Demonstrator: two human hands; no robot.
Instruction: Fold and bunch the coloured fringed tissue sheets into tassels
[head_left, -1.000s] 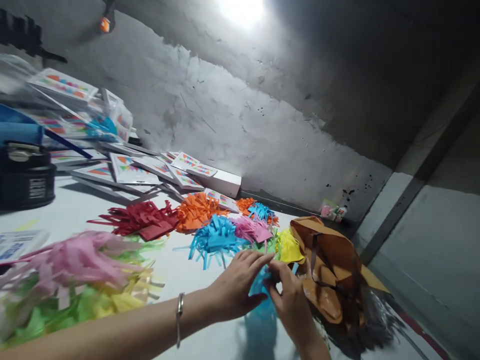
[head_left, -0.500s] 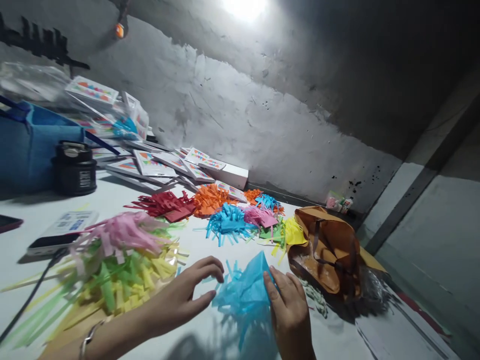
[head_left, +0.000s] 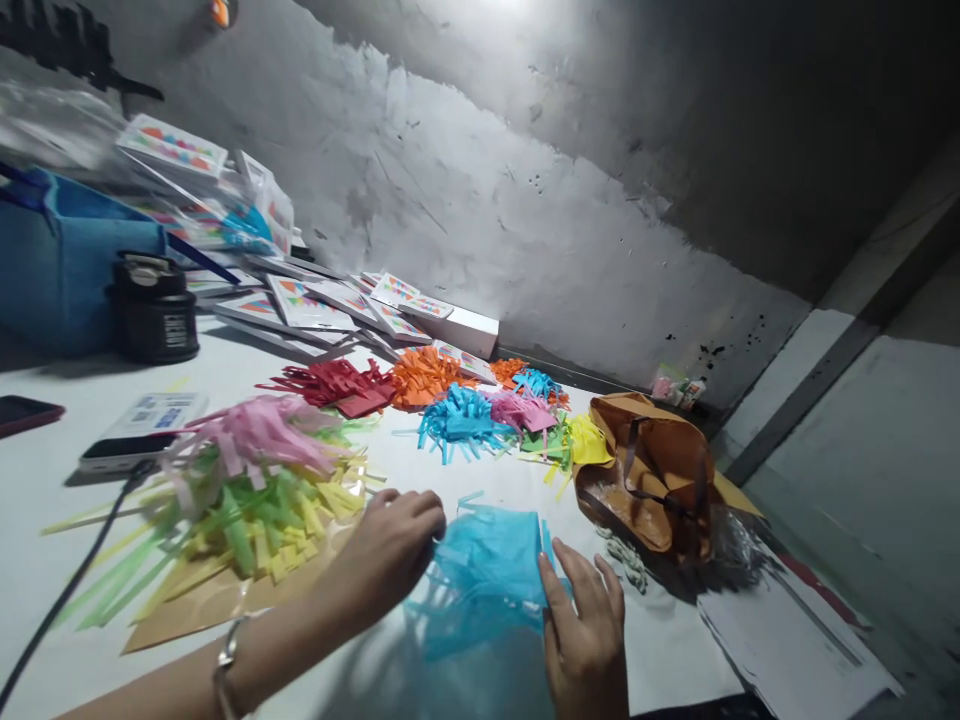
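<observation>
A sheet of light blue fringed paper (head_left: 487,575) lies on the white table (head_left: 90,540) right in front of me. My left hand (head_left: 390,545), a bracelet on its wrist, has its fingers curled and pinches the sheet's left edge. My right hand (head_left: 581,630) presses on the sheet's right edge, thumb and fingers closed on it. A heap of pink, green and yellow fringed paper (head_left: 255,490) lies just left of my left hand, on a brown sheet (head_left: 202,605).
Smaller fringed piles lie further back: red (head_left: 337,385), orange (head_left: 424,375), blue (head_left: 461,425), pink (head_left: 521,408). A brown bag (head_left: 652,480) sits right of my hands. A phone (head_left: 135,440) with a cable, a black jar (head_left: 154,310), a blue bag (head_left: 52,270) and boxes (head_left: 450,325) stand at left and back.
The blue sheet came down from a raised fold to lie flatter on the table. My left hand moved onto its left edge. The view swung left, showing the phone and jar.
</observation>
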